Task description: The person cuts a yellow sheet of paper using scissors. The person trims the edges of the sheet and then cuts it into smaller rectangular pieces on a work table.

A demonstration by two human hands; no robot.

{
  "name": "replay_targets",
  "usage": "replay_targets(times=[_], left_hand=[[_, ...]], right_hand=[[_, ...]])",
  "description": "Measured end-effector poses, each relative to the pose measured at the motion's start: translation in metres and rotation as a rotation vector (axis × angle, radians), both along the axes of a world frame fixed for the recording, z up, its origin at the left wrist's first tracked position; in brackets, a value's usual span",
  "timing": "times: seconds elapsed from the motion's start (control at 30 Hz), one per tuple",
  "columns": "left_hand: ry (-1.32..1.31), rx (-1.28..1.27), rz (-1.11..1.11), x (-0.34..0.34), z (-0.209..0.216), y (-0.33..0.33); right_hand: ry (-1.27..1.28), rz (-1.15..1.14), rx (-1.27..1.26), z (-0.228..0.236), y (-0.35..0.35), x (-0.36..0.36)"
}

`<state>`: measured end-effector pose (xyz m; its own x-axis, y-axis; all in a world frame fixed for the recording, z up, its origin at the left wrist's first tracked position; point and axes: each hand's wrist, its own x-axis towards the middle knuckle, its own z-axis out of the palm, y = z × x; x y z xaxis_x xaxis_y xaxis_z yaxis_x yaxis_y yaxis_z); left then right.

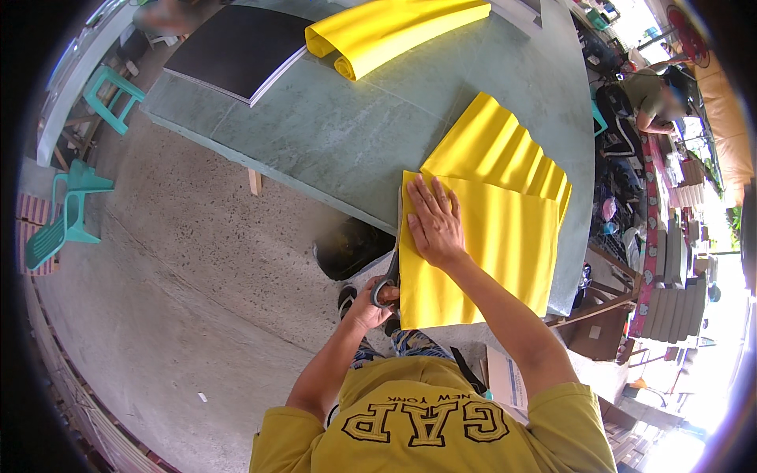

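A sheet of yellow fabric or soft sheeting (481,252) lies at the near right corner of the grey-green table, its front part hanging past the edge. Flat on its upper left part rests my right hand (436,221), fingers stretched out. My left hand (371,306) grips dark-handled scissors (385,284) at the sheet's left edge. The blades point away from me and are partly hidden, so I cannot tell how far apart they are. Behind the flat part, a rippled yellow piece (497,150) spreads over the table.
On the table (315,126) lie a black-topped stack of sheets (236,47) and a loosely rolled yellow sheet (394,31). Green plastic stools (114,98) and a green chair (75,209) stand on the left floor. A person (654,98) sits at the far right, near stacked grey pieces (674,307).
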<state>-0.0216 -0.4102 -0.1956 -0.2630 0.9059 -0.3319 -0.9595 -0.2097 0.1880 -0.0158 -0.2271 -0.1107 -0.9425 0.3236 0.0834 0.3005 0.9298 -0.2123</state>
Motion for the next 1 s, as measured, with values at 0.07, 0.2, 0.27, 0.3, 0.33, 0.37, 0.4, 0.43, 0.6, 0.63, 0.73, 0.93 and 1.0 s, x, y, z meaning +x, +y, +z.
replay_targets(times=[0.07,0.2,0.27,0.3,0.33,0.37,0.4,0.43,0.6,0.63,0.73,0.93,1.0], left_hand=[[0.002,-0.033,0.027,0.002,0.015,0.004],[0.001,-0.024,0.025,0.001,0.013,0.005],[-0.034,0.084,-0.008,-0.014,0.006,0.006],[-0.052,0.137,-0.024,-0.019,0.004,0.007],[-0.037,0.129,-0.025,-0.020,0.004,0.006],[-0.026,0.121,-0.028,-0.021,0.004,0.007],[-0.015,0.114,-0.031,-0.021,0.005,0.008],[-0.020,0.125,-0.026,-0.021,0.002,0.009],[0.039,0.070,-0.023,-0.018,0.004,0.010],[0.045,0.076,-0.030,-0.018,0.004,0.011],[0.067,0.084,-0.037,-0.025,0.006,0.011],[0.081,0.086,-0.025,-0.033,0.016,0.016],[0.108,0.021,-0.019,-0.032,0.022,0.016]], right_hand=[[-0.001,-0.001,-0.002,-0.001,0.001,0.000],[-0.009,-0.003,-0.004,0.001,0.000,0.000],[-0.010,-0.002,-0.004,0.002,-0.001,0.000],[-0.010,-0.002,-0.006,0.003,-0.001,0.000],[-0.010,-0.002,-0.007,0.003,-0.002,0.000],[-0.014,-0.006,-0.006,0.003,-0.001,-0.001],[-0.017,-0.009,-0.006,0.003,-0.002,-0.001],[-0.021,-0.012,-0.006,0.003,-0.001,-0.002],[-0.004,-0.004,-0.001,0.001,-0.001,-0.001],[-0.005,-0.005,0.000,0.001,-0.001,-0.001],[-0.008,-0.004,0.003,0.001,-0.001,-0.002],[-0.010,-0.003,0.003,0.000,0.000,-0.002],[-0.004,-0.003,0.001,0.001,0.000,-0.001]])
